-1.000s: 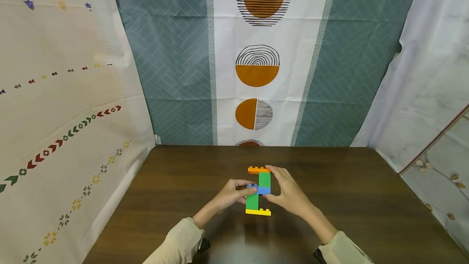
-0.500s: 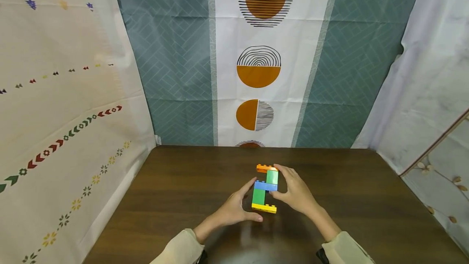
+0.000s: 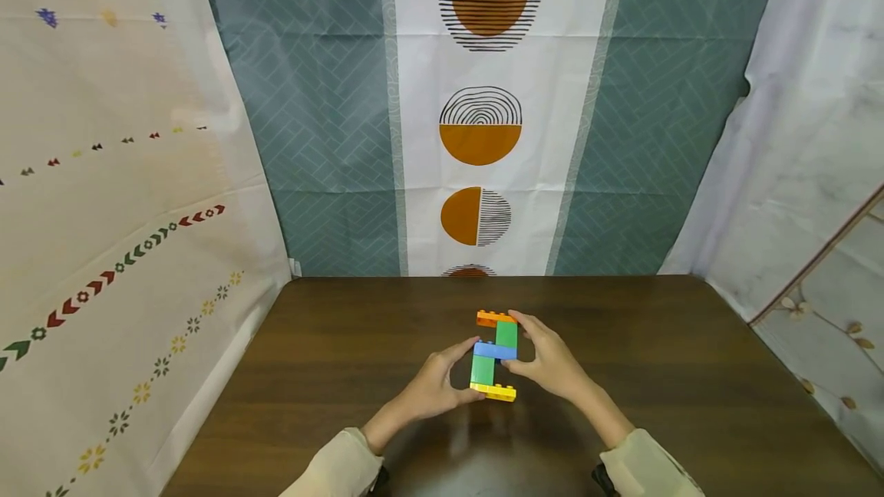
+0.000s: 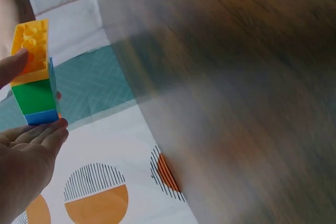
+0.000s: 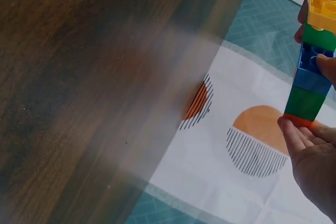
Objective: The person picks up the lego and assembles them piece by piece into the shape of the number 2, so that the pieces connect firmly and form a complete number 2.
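Observation:
Between both hands, above the table, an S-shaped stack of toy building bricks is held upright. From top to bottom it has an orange brick (image 3: pixel 487 319), a green brick (image 3: pixel 507 334), a blue brick (image 3: pixel 489 350), another green brick (image 3: pixel 483 370) and a yellow brick (image 3: pixel 499 393). My left hand (image 3: pixel 430 386) grips the lower half, thumb under the yellow brick and fingertips at the blue brick's end. On the upper half, my right hand (image 3: pixel 555 365) has fingertips over the orange brick and its thumb under the blue one. The left wrist view shows the yellow brick's hollow underside (image 4: pixel 31 51).
The brown wooden table (image 3: pixel 331 359) extends around the hands. Behind it hangs a green and white cloth (image 3: pixel 331 113) with orange and striped circles. Patterned pale cloths hang at the left (image 3: pixel 138 213) and right (image 3: pixel 794 136).
My left hand lets go of the blue brick, spreads wide, then grips the lower half with its thumb under the yellow brick. The stack shifts slightly right, then slightly back; the right hand keeps its hold.

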Tool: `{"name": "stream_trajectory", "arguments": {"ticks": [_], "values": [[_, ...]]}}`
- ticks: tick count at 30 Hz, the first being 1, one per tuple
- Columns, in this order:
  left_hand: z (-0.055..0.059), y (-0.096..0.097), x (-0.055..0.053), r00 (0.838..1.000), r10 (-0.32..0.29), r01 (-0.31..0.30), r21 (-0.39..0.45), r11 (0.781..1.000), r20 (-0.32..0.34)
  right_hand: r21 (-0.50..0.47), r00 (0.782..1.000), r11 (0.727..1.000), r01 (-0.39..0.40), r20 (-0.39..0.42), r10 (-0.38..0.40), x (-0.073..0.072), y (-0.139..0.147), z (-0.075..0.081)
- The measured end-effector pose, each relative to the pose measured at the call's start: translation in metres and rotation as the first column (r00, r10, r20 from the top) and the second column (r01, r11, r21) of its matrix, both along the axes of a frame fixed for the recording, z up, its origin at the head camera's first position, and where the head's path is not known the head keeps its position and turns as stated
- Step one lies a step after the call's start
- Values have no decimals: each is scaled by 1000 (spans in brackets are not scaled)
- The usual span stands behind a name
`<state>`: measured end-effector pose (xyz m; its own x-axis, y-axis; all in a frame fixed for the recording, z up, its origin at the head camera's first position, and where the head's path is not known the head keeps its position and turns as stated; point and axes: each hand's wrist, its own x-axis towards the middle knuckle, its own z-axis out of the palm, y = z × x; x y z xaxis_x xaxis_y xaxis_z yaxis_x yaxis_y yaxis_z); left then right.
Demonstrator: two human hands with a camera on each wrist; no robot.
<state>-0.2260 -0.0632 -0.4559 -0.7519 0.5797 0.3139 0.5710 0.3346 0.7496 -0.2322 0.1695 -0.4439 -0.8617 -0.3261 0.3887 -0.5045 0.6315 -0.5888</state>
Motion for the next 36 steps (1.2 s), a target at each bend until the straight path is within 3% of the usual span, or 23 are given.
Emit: {"name": "stream_trajectory", "arguments": {"ticks": [10,15,21,25,30,36], "values": [[1,-1,-2,991,2,-7,-41,999,-134,-2,999,999,-44,7,44,-3,-1,4],[0,-2,-4,989,30,-36,-40,999,-143,16,998,998,-54,28,54,-5,0,7],[-3,-2,-3,993,52,-59,-61,996,-110,33,996,998,-54,69,51,-7,1,5],[-5,-1,-5,996,59,-65,-93,994,-63,85,990,995,-43,139,31,-11,1,4],[-11,4,-11,998,45,-37,-146,989,52,106,963,993,-43,271,13,-23,3,-1],[-26,6,-17,996,42,-22,-227,974,80,166,935,983,-82,354,18,-33,3,-20]]}}
